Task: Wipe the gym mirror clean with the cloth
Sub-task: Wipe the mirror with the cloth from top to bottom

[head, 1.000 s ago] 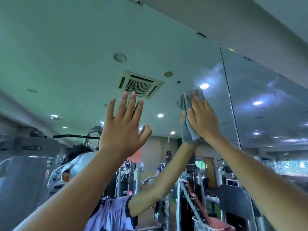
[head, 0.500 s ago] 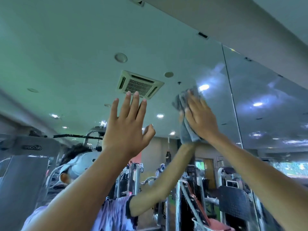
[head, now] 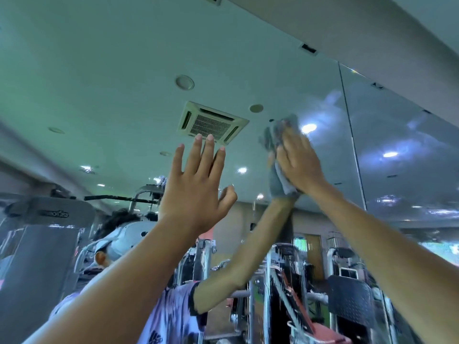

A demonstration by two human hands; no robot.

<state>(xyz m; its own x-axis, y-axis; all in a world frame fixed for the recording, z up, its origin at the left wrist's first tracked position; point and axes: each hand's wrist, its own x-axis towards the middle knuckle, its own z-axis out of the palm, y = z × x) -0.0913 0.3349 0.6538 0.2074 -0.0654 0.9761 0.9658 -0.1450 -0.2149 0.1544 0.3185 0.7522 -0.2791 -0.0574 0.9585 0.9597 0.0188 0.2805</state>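
Where the large wall-mounted gym mirror (head: 124, 70) of reflective glass fills the view, the left hand (head: 192, 192) is raised before it, fingers straight, spread, holding nothing, while the right hand (head: 299, 162) presses flat, extended fingers on the small crumpled grey cloth (head: 279, 180), pinned between them and the glass.

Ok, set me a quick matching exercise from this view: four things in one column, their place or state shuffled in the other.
1 left hand
2 right hand
3 grey cloth
4 ceiling vent reflection

A between palm and mirror
B fingers straight, holding nothing
C pressing the cloth flat
D just above the left hand

Pairs: 1-B, 2-C, 3-A, 4-D
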